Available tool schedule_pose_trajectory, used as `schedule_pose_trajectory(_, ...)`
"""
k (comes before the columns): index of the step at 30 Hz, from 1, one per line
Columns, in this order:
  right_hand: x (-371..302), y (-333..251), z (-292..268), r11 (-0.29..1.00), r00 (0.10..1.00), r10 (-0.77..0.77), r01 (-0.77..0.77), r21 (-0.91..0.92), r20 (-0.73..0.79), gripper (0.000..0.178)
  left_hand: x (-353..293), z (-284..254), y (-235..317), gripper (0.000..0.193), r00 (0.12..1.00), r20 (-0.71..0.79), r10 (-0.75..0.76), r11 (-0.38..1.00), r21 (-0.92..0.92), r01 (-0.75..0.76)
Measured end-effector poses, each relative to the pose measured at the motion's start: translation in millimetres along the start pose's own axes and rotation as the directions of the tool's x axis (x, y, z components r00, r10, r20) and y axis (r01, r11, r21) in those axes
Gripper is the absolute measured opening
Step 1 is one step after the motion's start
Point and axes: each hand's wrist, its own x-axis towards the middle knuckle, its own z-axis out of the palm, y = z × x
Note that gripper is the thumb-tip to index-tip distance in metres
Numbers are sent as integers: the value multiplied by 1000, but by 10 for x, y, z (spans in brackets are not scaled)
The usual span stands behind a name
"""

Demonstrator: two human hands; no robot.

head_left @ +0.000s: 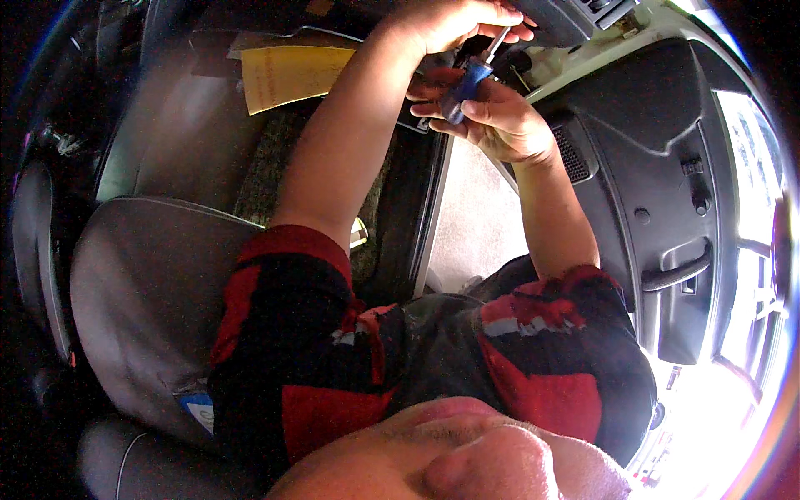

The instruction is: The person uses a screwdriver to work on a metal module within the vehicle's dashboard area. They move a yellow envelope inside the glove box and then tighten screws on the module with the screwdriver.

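A screwdriver (467, 90) with a blue handle and a thin metal shaft slants up and to the right. My right hand (508, 121) grips its handle, with the thumb along one side and the fingers on the other. Just above, my left hand (454, 25) reaches to the side end of the dashboard (554, 21), its fingers curled close together around the far end of the shaft. Whatever lies between those fingertips is hidden. Dark parts behind the two hands are too shaded to make out.
An open car door (637, 175) with a pull handle (677, 271) stands to the right. On the left is a grey seat (158, 292). A yellow envelope (292, 77) lies beyond my left forearm. The door sill (432, 212) runs below my hands, beside pale ground (475, 217).
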Motion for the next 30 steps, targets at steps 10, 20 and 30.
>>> schedule_pose_trajectory(10, 146, 28, 343, 694, 841, -178, -261, -671, -511, 31, 43, -61, -110, 21, 1000, -7, 4, 998, -64, -4)
schedule_pose_trajectory(20, 142, 188, -51, 1000, 1000, -24, 24, 17, 14, 57, 43, 11, -54, 21, 999, -49, -20, 990, -137, 13)
schedule_pose_trajectory(30, 251, 368, 400, 971, 825, -237, 190, -143, -514, 5, -26, -155, 36, 18, 991, 103, -80, 986, 153, 64)
